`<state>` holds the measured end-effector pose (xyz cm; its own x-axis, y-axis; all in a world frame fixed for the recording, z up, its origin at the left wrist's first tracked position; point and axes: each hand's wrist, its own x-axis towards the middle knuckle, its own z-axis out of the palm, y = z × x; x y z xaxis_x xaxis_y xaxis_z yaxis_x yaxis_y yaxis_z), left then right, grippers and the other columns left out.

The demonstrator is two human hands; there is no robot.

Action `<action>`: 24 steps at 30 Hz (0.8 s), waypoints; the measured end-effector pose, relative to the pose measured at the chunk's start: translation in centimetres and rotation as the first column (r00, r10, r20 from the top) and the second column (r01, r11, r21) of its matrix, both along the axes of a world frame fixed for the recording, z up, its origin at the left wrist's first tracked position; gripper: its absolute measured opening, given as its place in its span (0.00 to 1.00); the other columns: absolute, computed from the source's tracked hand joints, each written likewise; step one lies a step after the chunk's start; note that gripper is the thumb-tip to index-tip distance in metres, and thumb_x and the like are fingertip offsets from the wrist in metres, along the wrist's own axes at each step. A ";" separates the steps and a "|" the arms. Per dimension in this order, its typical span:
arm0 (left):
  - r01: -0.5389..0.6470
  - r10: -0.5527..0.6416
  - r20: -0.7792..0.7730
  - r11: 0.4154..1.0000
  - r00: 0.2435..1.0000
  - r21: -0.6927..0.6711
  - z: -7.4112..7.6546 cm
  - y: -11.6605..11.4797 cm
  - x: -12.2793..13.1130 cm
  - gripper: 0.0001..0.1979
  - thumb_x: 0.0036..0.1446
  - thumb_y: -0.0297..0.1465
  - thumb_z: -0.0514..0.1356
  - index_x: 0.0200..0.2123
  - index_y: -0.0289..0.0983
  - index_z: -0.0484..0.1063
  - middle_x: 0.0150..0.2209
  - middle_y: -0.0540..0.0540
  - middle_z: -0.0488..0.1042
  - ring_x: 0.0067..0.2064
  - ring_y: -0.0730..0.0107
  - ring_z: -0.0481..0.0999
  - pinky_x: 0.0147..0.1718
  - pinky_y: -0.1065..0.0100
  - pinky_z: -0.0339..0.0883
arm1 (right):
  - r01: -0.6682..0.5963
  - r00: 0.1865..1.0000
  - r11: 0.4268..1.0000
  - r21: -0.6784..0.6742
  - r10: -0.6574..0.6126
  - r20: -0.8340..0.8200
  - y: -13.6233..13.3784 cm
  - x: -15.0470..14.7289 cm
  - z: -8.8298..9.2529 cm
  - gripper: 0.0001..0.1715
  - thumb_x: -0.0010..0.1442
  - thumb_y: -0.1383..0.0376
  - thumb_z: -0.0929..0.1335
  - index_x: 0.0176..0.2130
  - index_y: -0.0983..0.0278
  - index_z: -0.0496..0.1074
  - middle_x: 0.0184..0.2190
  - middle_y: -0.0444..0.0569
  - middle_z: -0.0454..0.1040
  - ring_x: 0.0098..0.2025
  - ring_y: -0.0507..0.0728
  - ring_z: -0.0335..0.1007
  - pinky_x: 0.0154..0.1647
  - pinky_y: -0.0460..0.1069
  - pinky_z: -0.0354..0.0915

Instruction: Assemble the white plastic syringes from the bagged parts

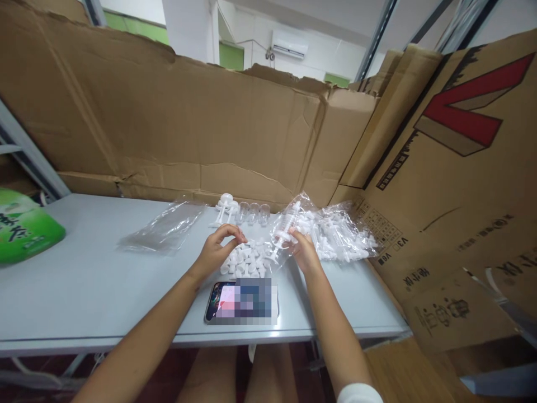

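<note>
My right hand (304, 251) is closed at the edge of a clear plastic bag, gripping a white and clear plastic syringe (288, 224) that leans upright in or against the film. Over the left side of a pile of small white plastic caps (247, 258) hovers my left hand (220, 246), thumb and fingers curled into a pinch; whatever is between them is too small to make out. Just behind the caps stand several white plungers (226, 207) and, beside them, a short row of clear ribbed barrels (253, 214).
A bulging clear bag of white parts (344, 235) lies on the right. An empty clear bag (163, 229) rests on the left of the table (104, 291). A phone (243, 302) lies near the front edge. Cardboard walls (201, 129) stand behind; a green package (25, 229) is far left.
</note>
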<state>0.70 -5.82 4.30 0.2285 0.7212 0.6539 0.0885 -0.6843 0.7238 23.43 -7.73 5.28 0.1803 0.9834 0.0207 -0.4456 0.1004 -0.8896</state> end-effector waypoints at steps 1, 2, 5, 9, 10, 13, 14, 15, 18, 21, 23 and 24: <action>-0.029 0.030 -0.038 0.999 0.999 0.033 0.0 0.1 -0.1 0.04 0.55 0.31 0.55 0.28 0.37 0.65 0.30 0.47 0.71 0.38 0.67 0.72 0.41 0.62 0.64 | 0.021 1.000 1.000 0.001 -0.021 -0.011 0.0 0.2 0.1 0.15 0.44 0.64 0.71 0.34 0.65 0.67 0.26 0.46 0.75 0.26 0.56 0.74 0.19 0.45 0.65; -0.062 0.070 -0.093 0.994 0.993 0.088 0.0 0.1 -0.1 0.03 0.55 0.31 0.56 0.30 0.38 0.66 0.31 0.47 0.72 0.38 0.67 0.71 0.41 0.62 0.64 | 0.037 0.999 0.999 -0.003 -0.037 -0.022 0.0 0.3 0.2 0.15 0.44 0.64 0.71 0.34 0.65 0.67 0.25 0.46 0.75 0.25 0.55 0.74 0.19 0.44 0.65; -0.105 0.200 -0.280 0.941 0.939 0.320 -0.2 0.2 0.1 0.10 0.53 0.32 0.57 0.40 0.39 0.67 0.41 0.45 0.72 0.46 0.64 0.69 0.47 0.59 0.59 | 0.043 0.998 0.999 -0.011 -0.043 -0.036 0.1 0.5 0.2 0.16 0.44 0.64 0.71 0.34 0.65 0.67 0.26 0.46 0.75 0.25 0.55 0.74 0.21 0.45 0.66; -0.087 0.322 -0.409 0.863 0.854 0.498 -0.6 0.0 0.7 0.16 0.54 0.32 0.56 0.48 0.41 0.65 0.49 0.44 0.70 0.51 0.61 0.65 0.50 0.56 0.55 | -0.012 1.000 1.000 0.000 0.012 0.003 0.1 0.1 -0.4 0.16 0.45 0.63 0.71 0.35 0.65 0.67 0.28 0.48 0.75 0.27 0.57 0.74 0.22 0.47 0.67; -0.090 0.345 -0.422 0.851 0.839 0.517 -0.7 0.0 0.8 0.15 0.55 0.32 0.55 0.47 0.42 0.66 0.47 0.45 0.71 0.49 0.61 0.66 0.50 0.56 0.55 | -0.029 0.999 1.000 -0.005 0.029 0.015 0.1 0.0 -0.6 0.16 0.45 0.63 0.71 0.36 0.65 0.67 0.28 0.48 0.75 0.28 0.57 0.74 0.23 0.47 0.67; -0.105 0.386 -0.448 0.839 0.806 0.534 -0.8 0.0 0.9 0.12 0.56 0.29 0.54 0.43 0.41 0.69 0.39 0.46 0.74 0.44 0.63 0.68 0.49 0.57 0.56 | -0.060 0.997 0.998 -0.019 0.061 0.042 0.1 -0.4 -1.0 0.17 0.45 0.63 0.71 0.37 0.65 0.68 0.31 0.49 0.76 0.30 0.57 0.74 0.24 0.47 0.68; -0.111 0.394 -0.455 0.839 0.798 0.533 -0.9 0.0 0.9 0.11 0.56 0.28 0.53 0.42 0.41 0.70 0.37 0.46 0.74 0.42 0.64 0.68 0.48 0.57 0.56 | -0.060 0.997 0.998 -0.019 0.061 0.050 0.1 -0.5 -1.1 0.17 0.45 0.63 0.71 0.37 0.65 0.68 0.32 0.49 0.76 0.31 0.57 0.74 0.25 0.47 0.68; -0.117 0.403 -0.462 0.839 0.790 0.532 -0.9 0.1 0.8 0.11 0.56 0.27 0.53 0.41 0.40 0.71 0.35 0.46 0.73 0.41 0.64 0.68 0.47 0.58 0.57 | -0.056 0.997 0.998 -0.020 0.057 0.057 0.1 -0.6 -1.0 0.18 0.45 0.63 0.71 0.37 0.65 0.68 0.32 0.49 0.76 0.31 0.57 0.74 0.25 0.48 0.68; -0.122 0.425 -0.486 0.834 0.764 0.539 -0.8 0.2 0.8 0.10 0.55 0.27 0.53 0.38 0.40 0.72 0.33 0.46 0.72 0.39 0.64 0.67 0.45 0.58 0.58 | -0.045 0.996 0.999 -0.030 0.047 0.078 0.0 -0.8 -0.7 0.21 0.44 0.63 0.71 0.40 0.65 0.67 0.32 0.49 0.76 0.31 0.57 0.74 0.24 0.48 0.68; -0.123 0.444 -0.500 0.826 0.744 0.550 -0.8 0.2 0.9 0.07 0.55 0.28 0.53 0.34 0.40 0.71 0.32 0.46 0.71 0.39 0.64 0.67 0.45 0.57 0.57 | -0.053 0.994 0.998 -0.033 0.056 0.098 -0.1 -0.9 -0.6 0.22 0.44 0.62 0.71 0.41 0.64 0.67 0.33 0.49 0.76 0.31 0.57 0.73 0.25 0.48 0.67; -0.120 0.441 -0.502 0.827 0.744 0.549 -0.8 0.2 1.0 0.07 0.55 0.28 0.53 0.32 0.39 0.71 0.33 0.46 0.71 0.39 0.64 0.67 0.45 0.58 0.57 | -0.072 0.991 0.997 -0.022 0.074 0.109 -0.1 -1.0 -0.6 0.21 0.45 0.62 0.71 0.41 0.64 0.67 0.33 0.49 0.75 0.32 0.57 0.73 0.25 0.47 0.67; -0.113 0.432 -0.504 0.831 0.748 0.544 -0.7 0.2 1.0 0.07 0.56 0.28 0.52 0.32 0.39 0.70 0.34 0.46 0.72 0.40 0.64 0.67 0.46 0.58 0.57 | -0.079 0.990 0.997 -0.015 0.080 0.112 -0.1 -0.9 -0.7 0.21 0.45 0.62 0.70 0.41 0.64 0.67 0.34 0.48 0.75 0.32 0.57 0.73 0.25 0.47 0.67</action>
